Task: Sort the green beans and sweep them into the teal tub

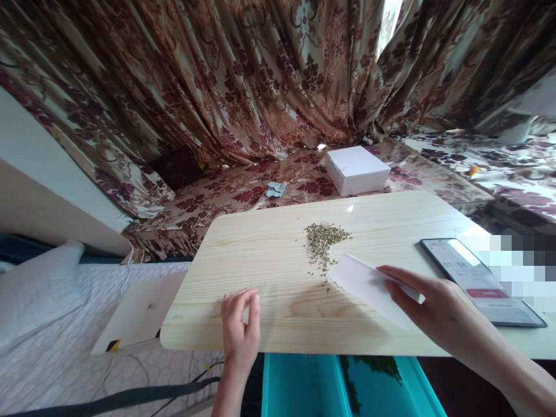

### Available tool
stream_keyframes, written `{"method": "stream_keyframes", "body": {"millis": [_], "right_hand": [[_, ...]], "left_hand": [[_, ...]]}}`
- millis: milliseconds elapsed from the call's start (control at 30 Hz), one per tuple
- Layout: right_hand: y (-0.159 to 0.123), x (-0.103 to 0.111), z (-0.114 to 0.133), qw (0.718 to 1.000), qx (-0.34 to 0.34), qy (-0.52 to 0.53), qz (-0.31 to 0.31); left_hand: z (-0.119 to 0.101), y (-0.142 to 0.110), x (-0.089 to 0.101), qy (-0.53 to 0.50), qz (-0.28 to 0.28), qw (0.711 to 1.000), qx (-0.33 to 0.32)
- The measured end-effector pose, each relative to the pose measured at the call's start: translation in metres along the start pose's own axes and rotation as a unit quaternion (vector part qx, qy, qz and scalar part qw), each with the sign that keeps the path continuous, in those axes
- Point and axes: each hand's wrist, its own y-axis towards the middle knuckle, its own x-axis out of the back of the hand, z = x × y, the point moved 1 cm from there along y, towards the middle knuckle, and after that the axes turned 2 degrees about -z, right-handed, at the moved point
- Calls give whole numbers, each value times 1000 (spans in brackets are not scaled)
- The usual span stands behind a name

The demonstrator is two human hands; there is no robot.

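Note:
A small heap of greenish seeds or beans (325,240) lies on a pale wooden tabletop (269,260). My right hand (438,310) grips a white card-like scraper (369,286) whose far edge rests on the table just below the heap. My left hand (240,330) rests on the table's near edge, left of the heap, with its fingers curled together and pressed on the wood; nothing shows in them.
A smartphone (478,281) with its screen lit lies on the table at the right. A white box (357,169) sits on floral cloth behind the table. A teal bin (347,385) stands under the near edge. A bed with a white flat box (139,313) is at the left.

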Motion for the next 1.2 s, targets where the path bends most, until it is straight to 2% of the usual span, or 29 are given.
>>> {"method": "stream_keyframes", "body": {"millis": [200,700,1200], "right_hand": [[2,0,0,999,14,-11,-32],[2,2,7,1000,15,-17,12],[-1,-17,-6,999,48,-21,1]], "left_hand": [[1,0,0,-4,-5,1000,0],[0,2,0,-8,-13,1000,-2],[1,1,0,-12,-13,1000,-6]]}}
